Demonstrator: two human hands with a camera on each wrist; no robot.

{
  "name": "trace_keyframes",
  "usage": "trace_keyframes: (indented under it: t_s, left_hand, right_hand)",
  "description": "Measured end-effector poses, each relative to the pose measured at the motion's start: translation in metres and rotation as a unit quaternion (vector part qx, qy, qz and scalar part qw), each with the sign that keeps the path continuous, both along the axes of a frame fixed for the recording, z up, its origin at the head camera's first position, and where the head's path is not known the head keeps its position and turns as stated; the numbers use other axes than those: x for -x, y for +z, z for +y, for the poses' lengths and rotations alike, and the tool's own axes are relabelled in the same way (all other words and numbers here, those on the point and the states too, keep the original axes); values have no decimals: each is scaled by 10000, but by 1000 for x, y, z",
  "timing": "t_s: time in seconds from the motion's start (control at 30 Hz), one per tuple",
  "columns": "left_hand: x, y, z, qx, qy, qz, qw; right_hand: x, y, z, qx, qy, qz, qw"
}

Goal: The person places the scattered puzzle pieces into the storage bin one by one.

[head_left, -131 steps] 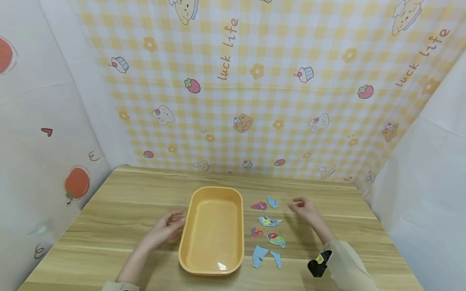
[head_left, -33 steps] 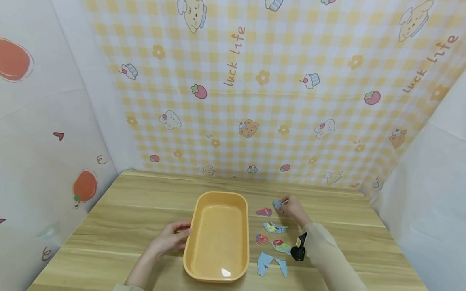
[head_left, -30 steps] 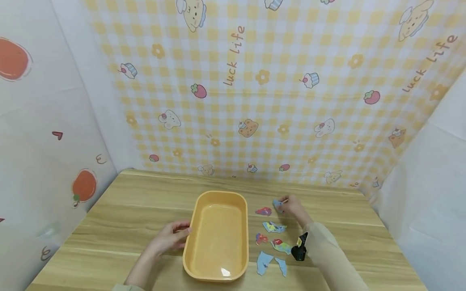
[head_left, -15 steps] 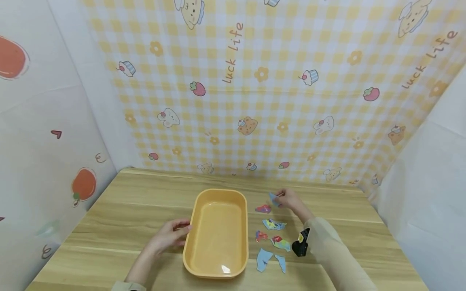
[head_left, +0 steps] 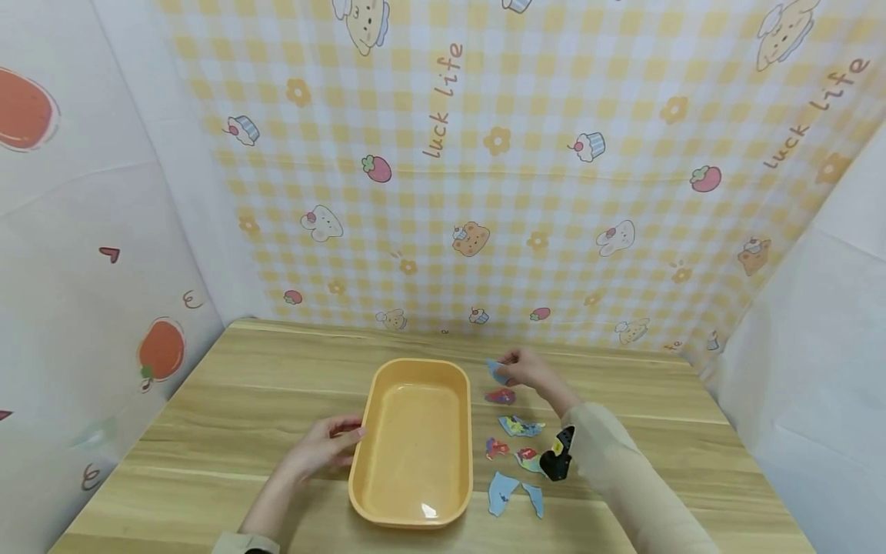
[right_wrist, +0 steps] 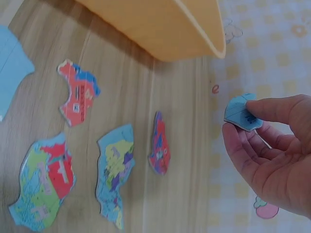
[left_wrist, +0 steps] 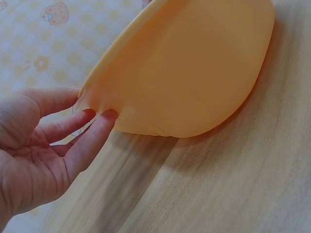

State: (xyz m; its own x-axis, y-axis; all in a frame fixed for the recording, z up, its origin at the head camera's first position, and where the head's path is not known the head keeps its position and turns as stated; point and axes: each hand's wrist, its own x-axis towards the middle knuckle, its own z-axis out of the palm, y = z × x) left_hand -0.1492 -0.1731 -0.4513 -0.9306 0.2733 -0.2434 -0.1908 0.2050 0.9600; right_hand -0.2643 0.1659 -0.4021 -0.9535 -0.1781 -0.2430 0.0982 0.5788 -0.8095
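My right hand (head_left: 529, 369) pinches a small light-blue map puzzle piece (right_wrist: 238, 112) between thumb and fingers, above the back of the table beside the tray's far right corner. My left hand (head_left: 321, 448) touches the left side of a deep yellow plastic tray (head_left: 467, 454); in the left wrist view its fingertips (left_wrist: 108, 115) rest against the outer wall, not wrapped round it. Just in front of my right hand lies a red-purple puzzle piece (right_wrist: 160, 145). Nearer me are a blue-yellow piece (right_wrist: 115, 167), a red piece (right_wrist: 80, 92) and a green-red piece (right_wrist: 43, 182).
Two plain blue puzzle pieces, a larger one (head_left: 501, 492) and a narrow one (head_left: 534, 498), lie at the front right of the tray. A wood-grain table (head_left: 277, 369) bears everything. A yellow checked cloth (head_left: 526, 192) hangs behind its back edge.
My right hand has come down from the right, taken hold of the small blue puzzle piece, and carried it left and back toward the tray. My left hand has come against the tray's side.
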Motion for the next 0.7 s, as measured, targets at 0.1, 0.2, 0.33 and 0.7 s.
trace_keyframes:
  t_s: [0.1,0.2,0.33,0.7]
  left_hand:
    - [0,0,0,-22,-50,14,10000]
    - [1,0,-1,-25,-70,33,10000]
    - [2,0,0,-15,-56,51,10000]
    - [-1,0,0,31,-21,17,10000]
  right_hand:
    - [0,2,-8,25,21,41,10000]
    - [-1,4,-16,60,125,114,9998]
    - [-1,6,-26,118,218,142,9996]
    - [-5,6,-54,9,427,96,9990]
